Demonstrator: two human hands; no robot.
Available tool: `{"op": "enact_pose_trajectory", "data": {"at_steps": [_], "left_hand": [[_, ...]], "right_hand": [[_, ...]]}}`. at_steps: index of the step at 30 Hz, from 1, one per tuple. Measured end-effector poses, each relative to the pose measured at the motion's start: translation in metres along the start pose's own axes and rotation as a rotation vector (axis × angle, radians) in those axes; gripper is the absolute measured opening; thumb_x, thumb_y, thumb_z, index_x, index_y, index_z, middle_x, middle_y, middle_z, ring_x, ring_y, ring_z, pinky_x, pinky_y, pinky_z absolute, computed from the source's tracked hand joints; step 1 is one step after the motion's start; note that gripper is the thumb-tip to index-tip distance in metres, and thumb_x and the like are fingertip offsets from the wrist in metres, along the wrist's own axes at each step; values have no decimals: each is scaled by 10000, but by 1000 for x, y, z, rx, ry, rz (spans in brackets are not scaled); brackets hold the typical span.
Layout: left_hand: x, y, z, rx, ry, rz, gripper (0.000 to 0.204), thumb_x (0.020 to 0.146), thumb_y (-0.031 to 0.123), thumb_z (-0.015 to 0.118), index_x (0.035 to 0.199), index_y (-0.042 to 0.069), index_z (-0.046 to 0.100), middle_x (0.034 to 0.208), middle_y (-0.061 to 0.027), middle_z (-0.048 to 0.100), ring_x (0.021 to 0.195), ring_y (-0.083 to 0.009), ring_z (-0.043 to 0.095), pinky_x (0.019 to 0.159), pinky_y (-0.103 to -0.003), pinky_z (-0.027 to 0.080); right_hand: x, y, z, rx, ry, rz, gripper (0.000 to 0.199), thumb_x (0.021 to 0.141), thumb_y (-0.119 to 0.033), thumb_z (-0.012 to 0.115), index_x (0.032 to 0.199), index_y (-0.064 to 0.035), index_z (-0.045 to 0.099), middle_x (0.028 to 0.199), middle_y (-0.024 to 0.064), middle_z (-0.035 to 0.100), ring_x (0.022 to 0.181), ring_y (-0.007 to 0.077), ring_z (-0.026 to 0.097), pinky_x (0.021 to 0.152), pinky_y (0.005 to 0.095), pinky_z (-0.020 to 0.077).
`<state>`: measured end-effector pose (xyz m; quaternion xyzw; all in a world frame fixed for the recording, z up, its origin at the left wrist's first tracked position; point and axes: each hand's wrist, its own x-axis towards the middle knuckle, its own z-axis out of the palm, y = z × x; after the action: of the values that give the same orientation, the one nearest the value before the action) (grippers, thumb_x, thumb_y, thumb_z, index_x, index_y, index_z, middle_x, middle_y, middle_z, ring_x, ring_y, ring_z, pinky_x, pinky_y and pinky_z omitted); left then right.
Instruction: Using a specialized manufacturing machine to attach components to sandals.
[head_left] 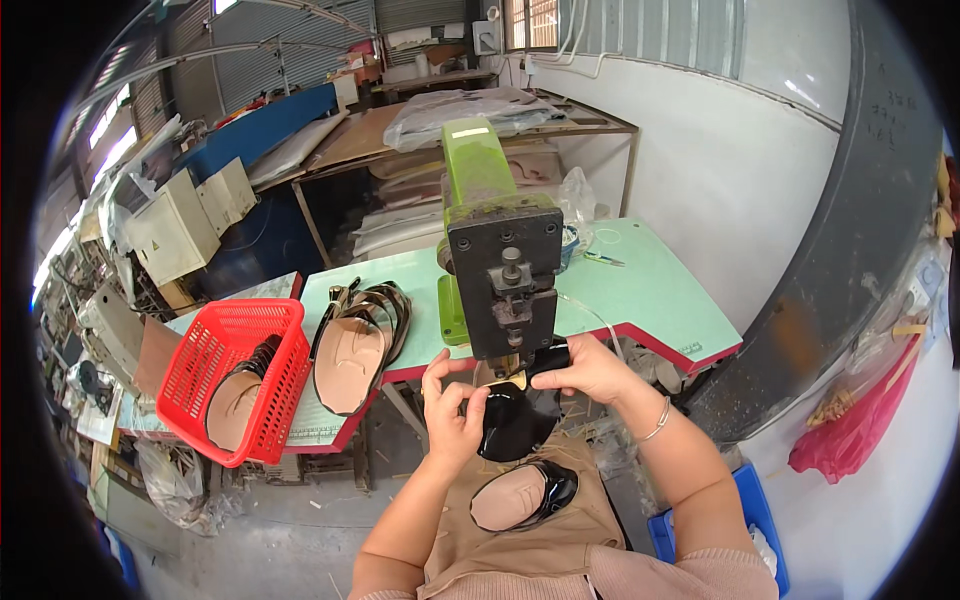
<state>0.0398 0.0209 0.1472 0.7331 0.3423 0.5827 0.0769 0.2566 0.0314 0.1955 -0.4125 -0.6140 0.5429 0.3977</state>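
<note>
Evidently pinching the glossy black shoe piece (510,428) with the left hand (455,412) at ten o'clock and right hand (594,370) at two, at six o'clock from the green machine (497,215). Might catch a fingertip through gripping so close, or skew through uneven pulling.

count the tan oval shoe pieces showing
3: one tan oval in the red plastic basket, a second tan oval on the green tabletop, a third tan oval on the person's lap; more may be hidden.
</note>
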Motion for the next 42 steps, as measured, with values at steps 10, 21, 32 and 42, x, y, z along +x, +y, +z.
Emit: {"op": "enact_pose_trajectory", "data": {"at_steps": [10, 21, 32, 42], "left_hand": [[-7, 1, 7, -112, 3, -73, 221, 716, 122, 720, 811, 19, 550, 871, -140, 598, 954, -300, 566, 885, -402, 400], [-12, -5, 11, -708, -10, -478, 168, 788, 66, 682, 843, 38, 525, 979, -89, 599, 909, -125, 537, 838, -271, 415], [4, -28, 10, -1022, -115, -540, 129, 804, 23, 651, 858, 65, 542, 948, -31, 592, 878, -114, 545, 809, -263, 428], [41, -60, -4, -1188, -415, -697, 107, 801, 21, 641, 861, 60, 561, 891, -34, 617, 836, -146, 592, 780, -300, 488]], "right_hand": [[21, -53, 1, -483, -134, -148, 315, 643, -94, 753, 912, 37, 654, 846, 55, 673, 763, 94, 556, 711, 263, 465], [12, -33, 11, -296, -28, -139, 220, 680, -86, 720, 872, 5, 663, 750, 35, 665, 664, 69, 552, 622, 234, 455], [-8, 43, 77, 671, 441, -240, 196, 791, -18, 665, 959, -89, 594, 877, -12, 625, 708, 61, 558, 550, 188, 439], [-10, 37, 127, 1139, 435, -111, 252, 836, -79, 637, 1072, -88, 548, 1005, 9, 587, 840, 105, 580, 657, 233, 524]]}}
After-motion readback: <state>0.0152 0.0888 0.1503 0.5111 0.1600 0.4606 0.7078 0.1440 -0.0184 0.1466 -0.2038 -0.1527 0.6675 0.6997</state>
